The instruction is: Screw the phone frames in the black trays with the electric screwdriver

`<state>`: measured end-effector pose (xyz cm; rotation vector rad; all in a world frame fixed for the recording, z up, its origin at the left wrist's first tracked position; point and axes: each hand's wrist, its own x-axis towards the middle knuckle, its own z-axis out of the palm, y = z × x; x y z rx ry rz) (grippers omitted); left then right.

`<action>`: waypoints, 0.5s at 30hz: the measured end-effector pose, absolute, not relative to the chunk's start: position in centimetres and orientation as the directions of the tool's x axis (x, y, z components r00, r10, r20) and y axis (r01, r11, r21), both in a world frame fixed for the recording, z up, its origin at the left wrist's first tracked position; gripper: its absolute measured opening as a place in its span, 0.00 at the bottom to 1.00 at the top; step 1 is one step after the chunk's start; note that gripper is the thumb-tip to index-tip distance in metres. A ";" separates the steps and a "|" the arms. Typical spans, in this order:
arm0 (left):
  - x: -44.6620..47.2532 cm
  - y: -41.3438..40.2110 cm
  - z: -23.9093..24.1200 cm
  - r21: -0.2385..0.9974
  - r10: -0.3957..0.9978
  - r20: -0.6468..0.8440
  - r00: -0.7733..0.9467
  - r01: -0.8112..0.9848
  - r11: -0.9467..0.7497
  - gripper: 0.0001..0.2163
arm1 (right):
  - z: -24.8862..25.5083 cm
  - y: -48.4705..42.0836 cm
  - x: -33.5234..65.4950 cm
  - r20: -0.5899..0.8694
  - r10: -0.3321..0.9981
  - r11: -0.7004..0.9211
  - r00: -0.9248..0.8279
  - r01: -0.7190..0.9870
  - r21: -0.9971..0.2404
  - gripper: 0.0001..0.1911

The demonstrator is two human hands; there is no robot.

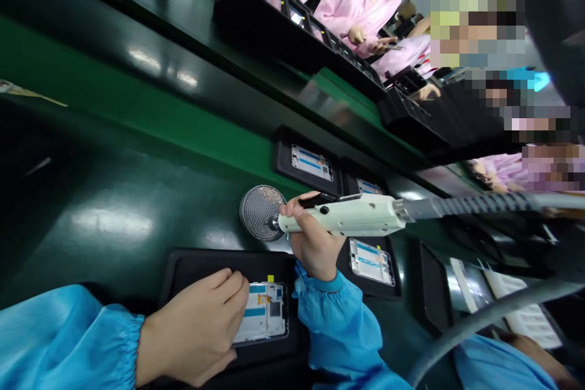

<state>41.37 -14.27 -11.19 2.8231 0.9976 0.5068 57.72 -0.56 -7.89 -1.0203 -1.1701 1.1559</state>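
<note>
My left hand (pixel 196 329) rests with curled fingers on a black tray (pixel 183 268), its fingertips pressing the left edge of a phone frame (pixel 265 312) lying in it. My right hand (pixel 313 244) is wrapped round a white electric screwdriver (pixel 347 216), whose tip points left at a round metal mesh dish (pixel 260 212) on the green bench. A ribbed cable (pixel 475 204) leads off the tool to the right. Both sleeves are blue.
More black trays with phone frames (pixel 312 162) (pixel 371 261) lie on the green conveyor. A long black rack (pixel 292 18) runs along the far side. People in pink coats (pixel 351 0) work opposite. A grey hose (pixel 479 317) crosses at lower right.
</note>
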 end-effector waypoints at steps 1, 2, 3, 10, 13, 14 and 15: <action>41.4 -14.2 -11.2 0.197 0.626 0.275 0.730 0.594 -0.780 0.28 | -7.9 -0.6 57.7 0.141 0.990 0.144 0.027 -0.133 -0.981 0.10; 41.3 -14.2 -11.1 0.188 0.624 0.275 0.731 0.596 -0.781 0.28 | -7.9 -0.6 57.7 0.145 0.989 0.147 0.031 -0.138 -0.979 0.10; 41.3 -14.1 -11.1 0.183 0.620 0.274 0.735 0.594 -0.784 0.28 | -8.0 -0.6 57.7 0.150 0.988 0.153 0.031 -0.140 -0.978 0.10; 41.1 -14.0 -10.9 0.173 0.607 0.283 0.743 0.583 -0.794 0.28 | -8.4 -0.5 57.7 0.180 0.984 0.181 0.020 -0.125 -0.976 0.07; 41.1 -14.1 -11.1 0.169 0.604 0.287 0.744 0.581 -0.796 0.28 | -8.5 -0.4 57.7 0.185 0.982 0.188 0.034 -0.123 -0.975 0.07; 41.1 -14.1 -11.1 0.167 0.602 0.289 0.744 0.580 -0.797 0.28 | -8.6 -0.4 57.7 0.184 0.982 0.188 0.041 -0.125 -0.974 0.07; 41.1 -14.2 -11.2 0.166 0.603 0.289 0.744 0.581 -0.797 0.28 | -8.6 -0.4 57.7 0.182 0.982 0.187 0.047 -0.128 -0.974 0.08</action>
